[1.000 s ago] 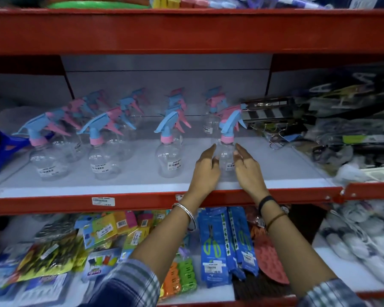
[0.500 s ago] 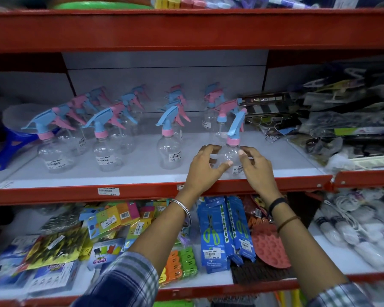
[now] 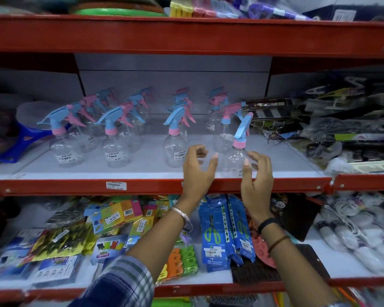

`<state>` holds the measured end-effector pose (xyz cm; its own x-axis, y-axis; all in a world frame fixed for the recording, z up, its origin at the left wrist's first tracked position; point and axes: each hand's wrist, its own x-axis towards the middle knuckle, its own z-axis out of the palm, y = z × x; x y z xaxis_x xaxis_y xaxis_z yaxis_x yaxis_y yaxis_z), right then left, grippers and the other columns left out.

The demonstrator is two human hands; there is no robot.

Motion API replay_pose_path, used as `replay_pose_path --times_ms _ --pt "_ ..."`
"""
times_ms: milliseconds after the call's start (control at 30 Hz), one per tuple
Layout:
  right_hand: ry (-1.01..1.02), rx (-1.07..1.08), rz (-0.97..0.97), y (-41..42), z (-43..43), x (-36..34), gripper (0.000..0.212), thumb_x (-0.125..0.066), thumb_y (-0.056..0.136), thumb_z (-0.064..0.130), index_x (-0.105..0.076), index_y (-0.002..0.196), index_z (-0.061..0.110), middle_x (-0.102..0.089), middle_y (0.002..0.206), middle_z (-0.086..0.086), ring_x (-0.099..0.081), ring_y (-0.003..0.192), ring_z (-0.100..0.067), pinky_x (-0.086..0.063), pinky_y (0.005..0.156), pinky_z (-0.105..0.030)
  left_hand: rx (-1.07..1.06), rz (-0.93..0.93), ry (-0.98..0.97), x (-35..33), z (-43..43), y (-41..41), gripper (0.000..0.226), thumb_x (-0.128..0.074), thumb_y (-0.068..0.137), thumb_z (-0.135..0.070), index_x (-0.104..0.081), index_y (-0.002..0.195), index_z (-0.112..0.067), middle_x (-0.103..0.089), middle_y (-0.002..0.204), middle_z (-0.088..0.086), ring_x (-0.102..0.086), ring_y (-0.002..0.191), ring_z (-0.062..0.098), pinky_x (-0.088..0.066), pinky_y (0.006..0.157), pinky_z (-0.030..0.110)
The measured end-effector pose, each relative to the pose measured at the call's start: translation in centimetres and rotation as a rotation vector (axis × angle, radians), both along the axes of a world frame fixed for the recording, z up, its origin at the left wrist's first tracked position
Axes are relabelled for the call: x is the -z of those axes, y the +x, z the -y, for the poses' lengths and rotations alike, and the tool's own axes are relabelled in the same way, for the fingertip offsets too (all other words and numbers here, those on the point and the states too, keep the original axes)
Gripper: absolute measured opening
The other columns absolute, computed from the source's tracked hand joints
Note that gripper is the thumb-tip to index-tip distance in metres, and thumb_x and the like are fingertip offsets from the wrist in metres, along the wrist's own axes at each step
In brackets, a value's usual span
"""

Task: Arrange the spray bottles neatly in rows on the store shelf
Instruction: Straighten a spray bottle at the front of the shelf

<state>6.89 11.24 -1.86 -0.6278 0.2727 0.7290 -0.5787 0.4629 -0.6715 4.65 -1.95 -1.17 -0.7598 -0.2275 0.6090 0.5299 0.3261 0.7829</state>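
Clear spray bottles with blue and pink trigger heads stand in rows running back on the white shelf [image 3: 142,171] with a red front edge. Three front bottles are at the left [image 3: 63,150], middle left [image 3: 114,152] and centre [image 3: 174,149]. A fourth front bottle [image 3: 236,159] stands upright at the right, near the shelf edge, its blue trigger pointing up. My left hand [image 3: 197,169] and my right hand [image 3: 256,173] flank this bottle with fingers spread. The left hand is clear of it; the right fingertips are at its side, and I cannot tell whether they touch.
Packaged hangers and dark goods [image 3: 319,129] crowd the shelf right of the bottles. A blue plastic item [image 3: 20,140] lies at the left. On the lower shelf are blue scissor packs [image 3: 215,229], colourful packets [image 3: 120,218] and white items [image 3: 353,229]. A red shelf beam [image 3: 186,36] runs overhead.
Both hands held the front right bottle before. They have now let go and opened, drawing slightly apart and back. The bottle stands where it was set.
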Motion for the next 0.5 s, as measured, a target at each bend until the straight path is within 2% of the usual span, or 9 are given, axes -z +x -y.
replay_pose_path --times_ms 100,200,267,400,500 --pt "0.118 -0.149 -0.111 0.6 2.6 -0.7 0.018 -0.047 0.092 0.019 -0.058 0.105 0.012 -0.058 0.102 0.002 -0.055 0.096 -0.011 -0.044 0.084 -0.018 -0.171 -0.084 0.134 -0.1 3.5 -0.2 0.013 -0.053 0.088 -0.022 -0.049 0.099 -0.017 -0.055 0.097 0.005 -0.053 0.090 0.016 -0.046 0.080 0.027" --pt "0.193 -0.316 0.062 -0.8 6.1 -1.6 0.018 -0.051 0.091 0.019 -0.056 0.108 0.013 -0.058 0.103 0.002 -0.057 0.093 -0.008 -0.046 0.081 -0.017 -0.272 0.016 0.185 -0.7 7.7 -2.2 0.013 -0.051 0.088 -0.021 -0.046 0.100 -0.017 -0.051 0.106 0.008 -0.052 0.099 0.027 -0.047 0.087 0.042" --pt "0.216 -0.336 0.222 -2.8 7.9 -1.8 0.024 -0.050 0.092 0.022 -0.053 0.114 0.012 -0.053 0.113 0.000 -0.055 0.101 -0.012 -0.047 0.086 -0.025 -0.244 0.155 0.141 -1.0 9.4 -3.8 0.022 -0.053 0.088 -0.020 -0.048 0.108 -0.011 -0.048 0.116 0.013 -0.050 0.109 0.030 -0.044 0.096 0.045" --pt "0.139 -0.337 0.534 -6.9 11.1 -2.7 0.046 -0.045 0.094 0.030 -0.038 0.134 0.009 -0.040 0.141 -0.013 -0.046 0.126 -0.028 -0.038 0.102 -0.034 -0.051 0.385 0.043 -1.9 11.5 -5.3 0.043 -0.052 0.091 -0.024 -0.041 0.131 -0.011 -0.039 0.140 0.011 -0.042 0.127 0.027 -0.037 0.107 0.039" --pt "0.080 -0.394 0.627 -8.1 12.1 -3.3 0.053 -0.043 0.095 0.031 -0.027 0.143 0.015 -0.031 0.152 -0.008 -0.038 0.135 -0.027 -0.032 0.104 -0.030 0.067 0.425 -0.025 -2.3 12.2 -5.1 0.044 -0.051 0.092 -0.022 -0.041 0.134 -0.013 -0.046 0.139 0.006 -0.048 0.123 0.022 -0.039 0.100 0.029"
